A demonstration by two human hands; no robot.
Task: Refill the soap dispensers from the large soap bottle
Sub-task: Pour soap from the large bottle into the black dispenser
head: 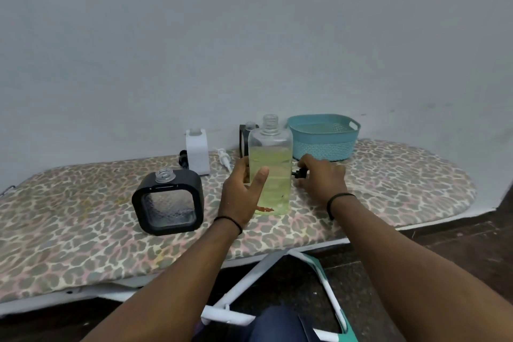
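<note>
The large clear soap bottle point(273, 172) stands upright and uncapped on the board, about two thirds full of yellow-green liquid. My left hand point(244, 191) wraps its left side, thumb across the front. My right hand point(322, 178) pinches a small black pump cap point(301, 174) just right of the bottle. A black square dispenser point(169, 203) with an open neck stands to the left. A white dispenser point(197, 154) stands behind it, neck open. Another black dispenser point(245, 139) is mostly hidden behind the big bottle.
A teal basket point(323, 137) sits at the back right. A white pump head point(224, 159) and a black pump point(183, 159) lie near the white dispenser. The leopard-print ironing board point(402, 186) runs along a grey wall; its white legs show below.
</note>
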